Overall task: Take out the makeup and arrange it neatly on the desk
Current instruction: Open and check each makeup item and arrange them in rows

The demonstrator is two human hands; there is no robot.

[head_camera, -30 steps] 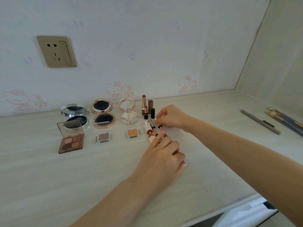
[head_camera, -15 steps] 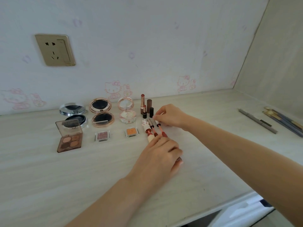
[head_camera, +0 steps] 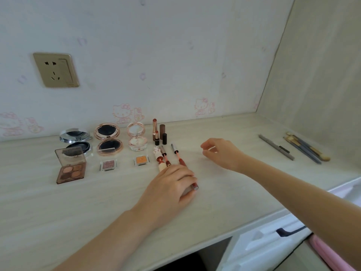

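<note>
Pale wood-grain desk (head_camera: 58, 222) in a corner, Hello Kitty wallpaper (head_camera: 125, 114) and gold wall socket (head_camera: 55, 69) behind, white drawer with dark handle (head_camera: 289, 230) under the front edge. Makeup in rows at back left: 3 open compacts (head_camera: 109, 138), eyeshadow quad (head_camera: 71, 169), 2 single shadows (head_camera: 108, 164), upright lipsticks (head_camera: 155, 132), 3 lip-gloss wands (head_camera: 176, 153) lying side by side; brushes and pencils (head_camera: 300, 147) far right. Left hand (head_camera: 172, 188) flat over the wands' near ends, fingers curled on the rightmost one; right hand (head_camera: 220, 153) hovering just right of them, loosely open, empty.

3 compacts (head_camera: 106, 138) behind palettes (head_camera: 71, 169) on desk (head_camera: 58, 208); lipsticks (head_camera: 159, 133) right; brushes (head_camera: 304, 148) far right.
</note>
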